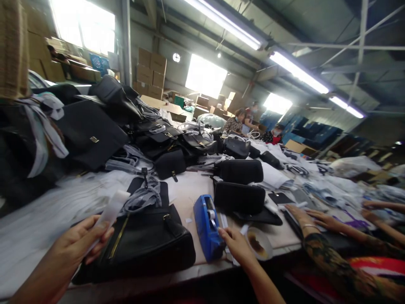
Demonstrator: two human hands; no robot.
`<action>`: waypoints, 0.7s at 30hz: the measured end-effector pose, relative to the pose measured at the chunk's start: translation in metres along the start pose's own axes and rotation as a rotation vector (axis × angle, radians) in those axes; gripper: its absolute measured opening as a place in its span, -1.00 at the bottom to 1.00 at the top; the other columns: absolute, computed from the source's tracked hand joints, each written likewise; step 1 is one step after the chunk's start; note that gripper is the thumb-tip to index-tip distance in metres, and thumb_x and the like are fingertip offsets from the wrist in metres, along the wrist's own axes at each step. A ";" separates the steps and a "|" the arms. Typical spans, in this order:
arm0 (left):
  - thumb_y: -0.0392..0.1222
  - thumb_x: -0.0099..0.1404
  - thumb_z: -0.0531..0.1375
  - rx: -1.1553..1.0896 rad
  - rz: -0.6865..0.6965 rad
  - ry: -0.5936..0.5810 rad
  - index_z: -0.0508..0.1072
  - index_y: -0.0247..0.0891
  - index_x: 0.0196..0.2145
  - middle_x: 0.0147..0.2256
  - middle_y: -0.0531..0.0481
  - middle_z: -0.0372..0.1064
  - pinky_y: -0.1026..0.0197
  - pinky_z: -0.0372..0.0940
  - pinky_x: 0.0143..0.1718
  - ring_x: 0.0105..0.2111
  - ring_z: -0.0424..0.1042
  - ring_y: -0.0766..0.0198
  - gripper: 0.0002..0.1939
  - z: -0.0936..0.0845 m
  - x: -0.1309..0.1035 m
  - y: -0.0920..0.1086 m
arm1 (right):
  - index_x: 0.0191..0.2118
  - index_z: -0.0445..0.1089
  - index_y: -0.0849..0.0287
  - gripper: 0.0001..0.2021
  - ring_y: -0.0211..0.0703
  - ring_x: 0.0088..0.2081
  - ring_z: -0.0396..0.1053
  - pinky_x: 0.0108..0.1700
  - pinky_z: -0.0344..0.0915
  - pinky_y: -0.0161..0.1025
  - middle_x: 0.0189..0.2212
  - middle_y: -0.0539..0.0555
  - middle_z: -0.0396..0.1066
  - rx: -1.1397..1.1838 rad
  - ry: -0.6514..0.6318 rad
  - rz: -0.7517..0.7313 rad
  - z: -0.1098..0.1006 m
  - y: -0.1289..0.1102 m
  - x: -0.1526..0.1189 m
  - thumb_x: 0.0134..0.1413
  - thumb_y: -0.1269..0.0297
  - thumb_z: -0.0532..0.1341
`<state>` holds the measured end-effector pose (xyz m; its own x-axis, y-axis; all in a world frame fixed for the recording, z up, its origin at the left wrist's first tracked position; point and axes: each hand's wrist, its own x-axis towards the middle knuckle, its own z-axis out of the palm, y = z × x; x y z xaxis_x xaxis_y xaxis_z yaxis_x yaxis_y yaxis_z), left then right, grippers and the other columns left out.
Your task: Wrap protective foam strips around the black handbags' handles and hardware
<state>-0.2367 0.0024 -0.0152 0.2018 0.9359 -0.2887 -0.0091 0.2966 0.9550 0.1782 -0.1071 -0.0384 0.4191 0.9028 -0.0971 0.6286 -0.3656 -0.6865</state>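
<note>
My left hand (84, 238) pinches a folded, whitish translucent strip (114, 207), held above a black handbag (148, 245). The bag lies on the table with a gold zipper and a buckled strap; grey wrapping covers its handles. To its right stands a blue tape dispenser (202, 232) with a roll of clear tape (211, 216) inside. My right hand (236, 242) is closed, thumb and fingers pressed together against the dispenser's near right side. What sits between those fingertips is too small to make out. A wide tape roll (257, 243) lies just right of this hand.
Black bags (91, 131) are heaped at left and along the back. Two black pouches (239, 197) lie behind the dispenser. At right, a co-worker's hands (300, 217) rest on flat black pieces. The table's front edge (177, 276) runs below the bag.
</note>
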 end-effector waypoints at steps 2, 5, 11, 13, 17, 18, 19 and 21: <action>0.25 0.09 0.29 0.001 0.001 0.010 0.35 -0.17 -0.31 -0.55 0.17 0.24 0.41 0.12 -0.64 -0.58 0.10 0.39 -0.54 0.000 -0.001 0.002 | -0.53 0.34 0.18 -0.58 -0.12 -0.44 0.31 -0.38 0.15 -0.27 -0.57 0.01 0.35 0.036 -0.017 0.014 0.005 0.004 0.000 0.06 -0.10 0.09; 0.25 0.10 0.28 0.004 -0.008 0.027 0.37 -0.17 -0.33 -0.55 0.18 0.24 0.41 0.11 -0.64 -0.59 0.10 0.40 -0.56 0.001 -0.002 0.004 | -0.50 0.34 0.18 -0.59 -0.12 -0.44 0.32 -0.37 0.18 -0.28 -0.55 0.02 0.36 0.089 -0.042 0.025 0.001 0.002 -0.003 0.02 -0.10 0.09; 0.25 0.13 0.27 0.020 0.001 0.029 0.36 -0.17 -0.36 -0.55 0.18 0.23 0.40 0.12 -0.63 -0.58 0.10 0.40 -0.58 0.001 -0.001 0.003 | -0.43 0.40 0.16 -0.63 -0.07 -0.30 0.37 -0.23 0.18 -0.26 -0.44 0.04 0.44 0.083 0.027 -0.005 -0.013 -0.014 -0.030 0.13 -0.05 0.11; 0.26 0.14 0.25 0.031 0.011 0.027 0.35 -0.18 -0.39 -0.56 0.17 0.21 0.40 0.11 -0.64 -0.59 0.09 0.39 -0.57 0.002 -0.001 0.003 | -0.39 0.41 0.15 -0.64 -0.09 -0.30 0.36 -0.25 0.18 -0.27 -0.43 0.03 0.44 0.088 0.078 0.004 -0.014 -0.015 -0.040 0.17 -0.05 0.10; 0.21 0.19 0.23 0.007 -0.017 0.021 0.36 -0.17 -0.34 -0.52 0.17 0.24 0.41 0.12 -0.63 -0.56 0.10 0.39 -0.62 0.001 -0.001 0.003 | -0.44 0.39 0.18 -0.59 -0.22 -0.47 0.26 -0.42 0.12 -0.33 -0.53 -0.01 0.34 0.247 0.049 0.086 -0.008 -0.003 -0.052 0.08 -0.12 0.17; 0.19 0.21 0.23 0.000 -0.025 0.021 0.35 -0.17 -0.33 -0.52 0.17 0.25 0.41 0.13 -0.62 -0.56 0.11 0.39 -0.64 0.001 -0.001 0.002 | -0.45 0.37 0.19 -0.56 -0.27 -0.53 0.20 -0.47 0.08 -0.34 -0.56 -0.03 0.31 0.318 0.008 0.132 -0.004 0.002 -0.053 0.03 -0.16 0.20; 0.18 0.22 0.22 -0.003 -0.029 0.018 0.35 -0.17 -0.32 -0.51 0.17 0.26 0.41 0.14 -0.61 -0.55 0.12 0.39 -0.65 0.000 -0.001 0.002 | -0.46 0.36 0.19 -0.54 -0.31 -0.58 0.15 -0.51 0.05 -0.35 -0.58 -0.04 0.28 0.380 -0.029 0.181 -0.001 0.007 -0.053 -0.03 -0.19 0.22; 0.18 0.23 0.21 0.002 -0.022 0.007 0.35 -0.17 -0.33 -0.52 0.17 0.25 0.41 0.14 -0.61 -0.55 0.11 0.39 -0.65 -0.001 -0.001 0.002 | -0.48 0.33 0.19 -0.48 -0.35 -0.63 0.09 -0.56 0.01 -0.37 -0.61 -0.05 0.25 0.446 -0.072 0.263 0.006 0.016 -0.050 -0.13 -0.26 0.23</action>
<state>-0.2374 0.0022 -0.0135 0.1955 0.9302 -0.3105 -0.0025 0.3171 0.9484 0.1632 -0.1570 -0.0492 0.4690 0.8126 -0.3460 0.1617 -0.4642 -0.8709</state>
